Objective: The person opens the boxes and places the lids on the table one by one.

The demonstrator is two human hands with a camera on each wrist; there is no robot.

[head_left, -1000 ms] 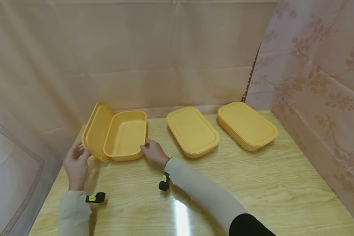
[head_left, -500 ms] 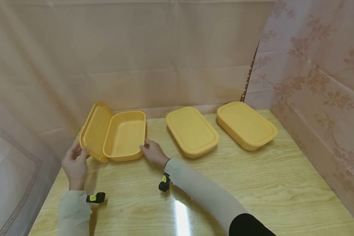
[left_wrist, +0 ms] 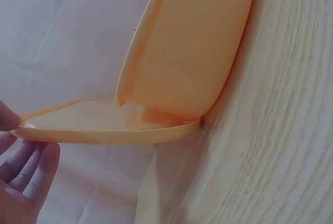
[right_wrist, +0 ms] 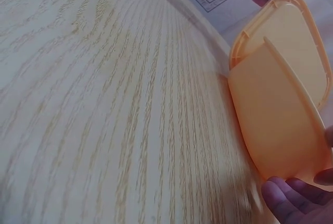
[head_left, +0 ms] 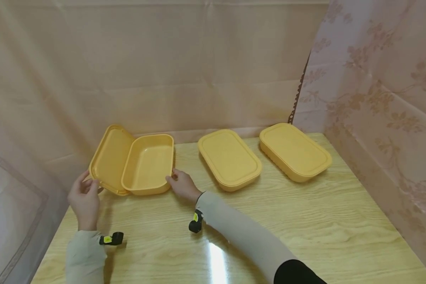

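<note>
A yellow plastic box (head_left: pixel 148 165) stands at the table's back left, nothing inside it. Its lid (head_left: pixel 111 157) leans outward along the left side, tilted with its inner face up. My left hand (head_left: pixel 85 201) pinches the lid's near left edge between thumb and fingers; the left wrist view shows the thumb above the lid's rim (left_wrist: pixel 109 136) and the fingers below. At the box's near right corner, my right hand (head_left: pixel 184 186) holds the wall, thumb at the rim. The right wrist view shows its fingers (right_wrist: pixel 283 198) low against the box's side (right_wrist: pixel 276 114).
Two more yellow boxes with lids on stand to the right: a middle box (head_left: pixel 229 159) and a right box (head_left: pixel 295 152). Beige cloth (head_left: pixel 184 71) hangs behind the wooden table (head_left: pixel 305 228), and a flowered cloth (head_left: pixel 383 106) hangs on the right.
My left hand has moved the lid outward to the left, so it tilts lower and farther from the box. My right hand keeps its hold on the box's corner.
</note>
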